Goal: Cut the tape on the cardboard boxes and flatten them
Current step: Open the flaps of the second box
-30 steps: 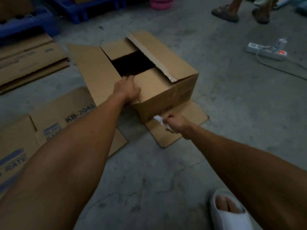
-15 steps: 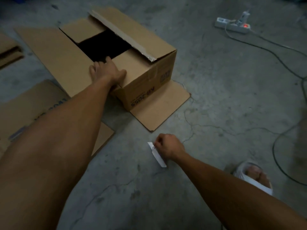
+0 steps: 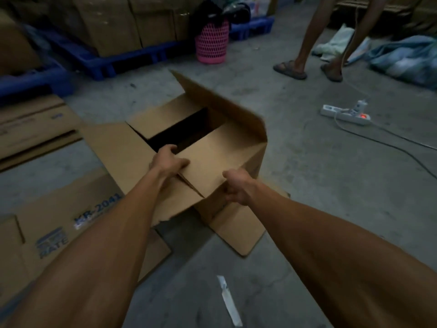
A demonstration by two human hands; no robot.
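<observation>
An open brown cardboard box stands on the concrete floor, its flaps loose and a dark gap showing inside. My left hand grips the near flap at its left edge, fingers curled over into the gap. My right hand grips the box's near right corner, fingers wrapped round the cardboard. A white cutter lies on the floor in front of me, between my forearms, held by neither hand.
Flattened cartons lie at left. Blue pallets with stacked boxes and a pink basket stand behind. A person's sandalled feet are at back right, near a power strip with its cable.
My right hand has set the white cutter on the floor and moved up to grip the box's near corner. My left hand now grips the near flap. The view has tilted up.
</observation>
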